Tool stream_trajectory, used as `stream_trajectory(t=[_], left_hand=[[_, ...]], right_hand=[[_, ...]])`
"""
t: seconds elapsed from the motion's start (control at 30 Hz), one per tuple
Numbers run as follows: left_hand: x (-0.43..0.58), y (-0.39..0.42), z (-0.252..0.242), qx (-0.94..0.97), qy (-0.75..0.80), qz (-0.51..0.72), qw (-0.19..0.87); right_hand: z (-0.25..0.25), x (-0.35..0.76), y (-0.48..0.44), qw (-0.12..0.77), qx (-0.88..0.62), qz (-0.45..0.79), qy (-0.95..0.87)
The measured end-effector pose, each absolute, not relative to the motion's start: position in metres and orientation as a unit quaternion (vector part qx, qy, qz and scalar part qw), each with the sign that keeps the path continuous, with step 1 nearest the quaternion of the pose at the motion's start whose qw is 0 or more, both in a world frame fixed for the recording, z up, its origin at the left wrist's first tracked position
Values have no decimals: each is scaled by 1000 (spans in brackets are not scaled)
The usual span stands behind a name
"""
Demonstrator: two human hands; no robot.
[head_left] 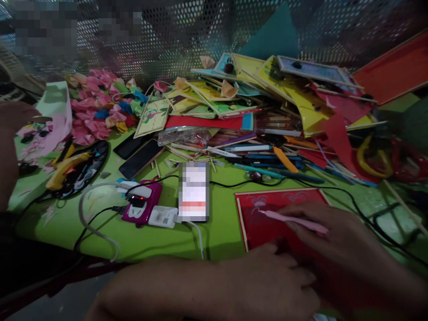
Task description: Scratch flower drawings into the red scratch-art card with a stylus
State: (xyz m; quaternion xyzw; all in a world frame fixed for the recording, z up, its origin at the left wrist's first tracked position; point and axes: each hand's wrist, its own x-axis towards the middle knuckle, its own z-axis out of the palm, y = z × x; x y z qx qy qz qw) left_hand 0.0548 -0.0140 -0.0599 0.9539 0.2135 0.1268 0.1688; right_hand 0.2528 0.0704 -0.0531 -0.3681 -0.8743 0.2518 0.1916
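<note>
A red sheet [267,232] with pale strips along its edges lies on the green table at the lower right. Faint flower-like drawings show near its top. My right hand [321,227] is closed around a pink pen [301,221], whose tip points at the drawing at the upper left of the sheet. My left hand [270,281] rests across the lower left part of the sheet, fingers apart and pointing right, with nothing visible in it.
Left of the sheet lie a lit phone [194,196], a purple power socket [142,203] with cables and two dark phones [141,158]. Behind are pens, sticks, framed cards [154,117] and pink paper flowers [96,98]. Another person's arm [10,151] enters at left.
</note>
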Motion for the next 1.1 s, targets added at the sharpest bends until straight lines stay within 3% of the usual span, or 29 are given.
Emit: stream_trajectory(t=[1.1], left_hand=[[54, -14, -60, 956, 213, 133, 153]], right_hand=[[-57, 252, 72, 188, -384, 265, -865]])
